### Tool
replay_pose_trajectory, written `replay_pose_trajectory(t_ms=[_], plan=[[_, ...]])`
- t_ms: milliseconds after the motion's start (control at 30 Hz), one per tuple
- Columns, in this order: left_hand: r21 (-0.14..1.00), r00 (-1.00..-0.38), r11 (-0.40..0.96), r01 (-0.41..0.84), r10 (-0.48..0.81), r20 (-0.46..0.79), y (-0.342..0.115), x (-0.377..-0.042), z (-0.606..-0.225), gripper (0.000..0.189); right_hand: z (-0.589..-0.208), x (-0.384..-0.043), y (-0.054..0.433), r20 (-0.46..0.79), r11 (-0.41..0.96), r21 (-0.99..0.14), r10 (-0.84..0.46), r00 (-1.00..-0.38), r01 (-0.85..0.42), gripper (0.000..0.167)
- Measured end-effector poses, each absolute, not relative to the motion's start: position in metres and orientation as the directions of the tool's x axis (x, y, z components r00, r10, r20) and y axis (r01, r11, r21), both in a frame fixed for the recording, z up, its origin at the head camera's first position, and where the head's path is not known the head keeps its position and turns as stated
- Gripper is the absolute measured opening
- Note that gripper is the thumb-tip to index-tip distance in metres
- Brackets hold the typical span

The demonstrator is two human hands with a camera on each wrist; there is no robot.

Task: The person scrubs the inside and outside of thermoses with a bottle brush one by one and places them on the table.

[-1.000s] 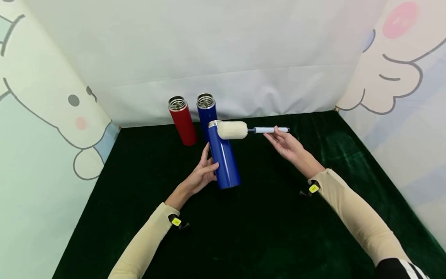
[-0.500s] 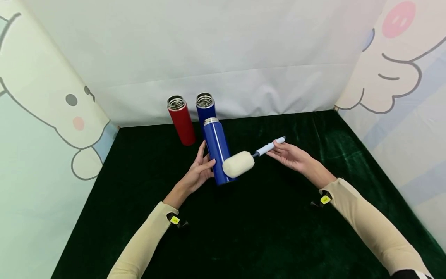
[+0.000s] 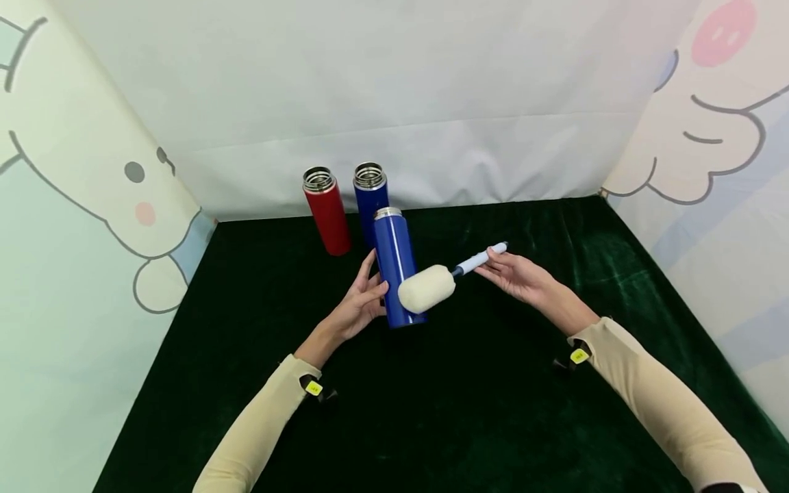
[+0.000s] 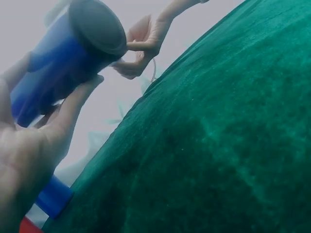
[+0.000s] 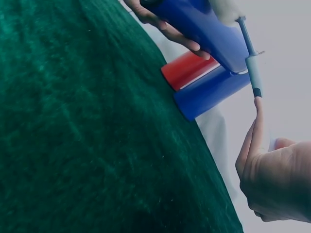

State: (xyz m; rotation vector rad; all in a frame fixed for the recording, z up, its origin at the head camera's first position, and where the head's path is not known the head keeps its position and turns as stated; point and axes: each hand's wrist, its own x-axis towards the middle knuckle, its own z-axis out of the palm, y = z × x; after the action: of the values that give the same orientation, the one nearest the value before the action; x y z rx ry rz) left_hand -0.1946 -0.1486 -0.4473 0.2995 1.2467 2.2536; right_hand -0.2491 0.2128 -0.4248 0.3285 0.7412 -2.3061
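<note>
A blue bottle [image 3: 393, 257] without a lid is gripped by my left hand [image 3: 357, 308], raised over the table and leaning slightly, its steel neck at the top. In the left wrist view its dark base [image 4: 99, 29] faces the camera. My right hand [image 3: 518, 277] pinches the pale blue handle [image 3: 481, 260] of a bottle brush between thumb and fingers. The brush's cream sponge head [image 3: 427, 289] overlaps the lower part of the held bottle in the head view; whether they touch I cannot tell. In the right wrist view the handle [image 5: 253, 75] stands above my fingertips.
Behind the held bottle, a second blue bottle [image 3: 368, 198] and a red bottle [image 3: 329, 219] stand uncapped side by side near the back edge of the dark green velvet cloth [image 3: 481, 411]. A white sheet [image 3: 401, 75] hangs behind; cartoon-printed panels [image 3: 80, 239] flank both sides.
The brush has dropped from the held bottle's mouth to its lower side, turning from level to slanted. My right hand moved slightly down with it. The left hand keeps its hold.
</note>
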Motion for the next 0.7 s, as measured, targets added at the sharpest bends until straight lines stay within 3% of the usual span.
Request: replay_pose_trajectory(t_ms=[133, 400, 700], plan=[[0.856, -0.820, -0.381, -0.349, 0.566, -0.082, -0.149, -0.195, -0.448, 0.076, -0.424, -0.255, 0.211, -0.436, -0.651, -0.346, -0.526, -0.730, 0.676, 0.009], [0.862, -0.834, -0.404, -0.305, 0.551, -0.036, -0.152, -0.196, -0.453, 0.087, -0.423, -0.263, 0.202, -0.450, -0.649, -0.353, -0.513, -0.730, 0.674, 0.015], [0.845, -0.848, -0.448, -0.292, 0.530, -0.012, -0.155, -0.194, -0.455, 0.100, -0.417, -0.274, 0.186, -0.460, -0.695, -0.342, -0.463, -0.758, 0.632, 0.039]])
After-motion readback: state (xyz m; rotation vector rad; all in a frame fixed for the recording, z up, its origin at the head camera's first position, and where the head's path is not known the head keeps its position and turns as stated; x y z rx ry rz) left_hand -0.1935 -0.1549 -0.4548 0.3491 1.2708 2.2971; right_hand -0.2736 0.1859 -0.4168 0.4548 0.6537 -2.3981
